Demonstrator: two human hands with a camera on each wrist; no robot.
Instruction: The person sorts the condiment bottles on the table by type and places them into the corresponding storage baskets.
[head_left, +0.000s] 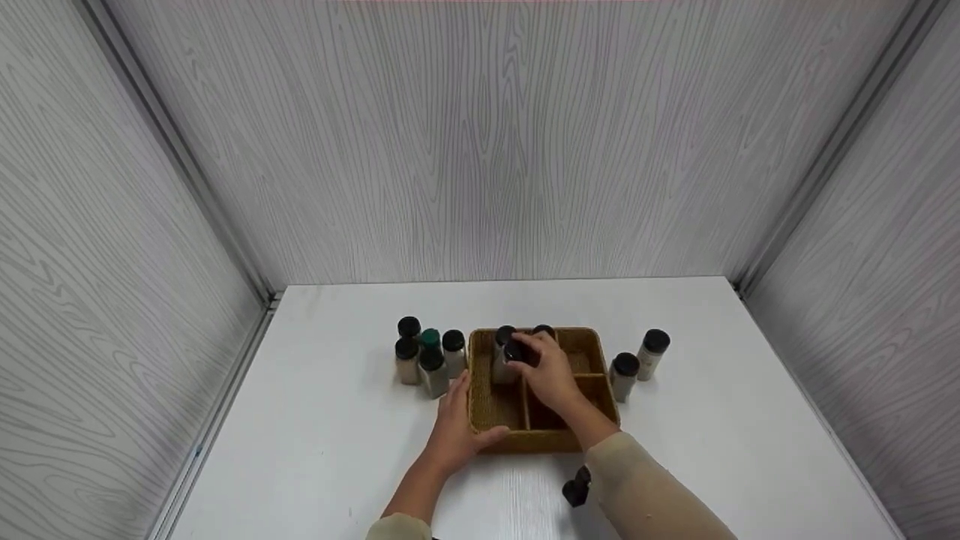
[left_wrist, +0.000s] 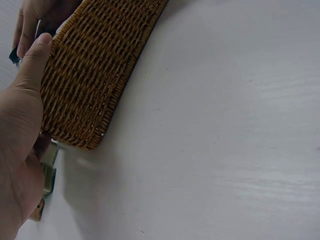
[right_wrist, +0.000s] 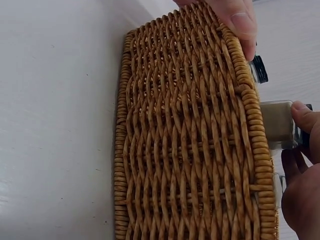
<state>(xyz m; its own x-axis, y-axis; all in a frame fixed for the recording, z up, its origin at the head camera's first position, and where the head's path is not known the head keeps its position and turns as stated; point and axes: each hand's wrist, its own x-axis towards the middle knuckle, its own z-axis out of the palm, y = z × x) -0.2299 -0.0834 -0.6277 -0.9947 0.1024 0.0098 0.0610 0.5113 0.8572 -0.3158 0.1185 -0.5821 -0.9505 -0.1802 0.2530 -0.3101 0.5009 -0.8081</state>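
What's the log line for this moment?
left hand: holds divided wicker basket | right hand: pinches dark-capped jar | other jars: beside basket

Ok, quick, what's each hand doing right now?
Left hand: open, bracing the basket at its near-left corner.
Right hand: closed, holding a dark-capped bottle.

Soft, pale light spread evenly over the white table (head_left: 315, 427), while the back wall (head_left: 480, 150) stood greyer. I noticed a blurry shadow beside the basket (left_wrist: 95, 75) and a faint sheen streaking the table; the bottles (head_left: 436, 382) looked slightly fuzzy from head height.
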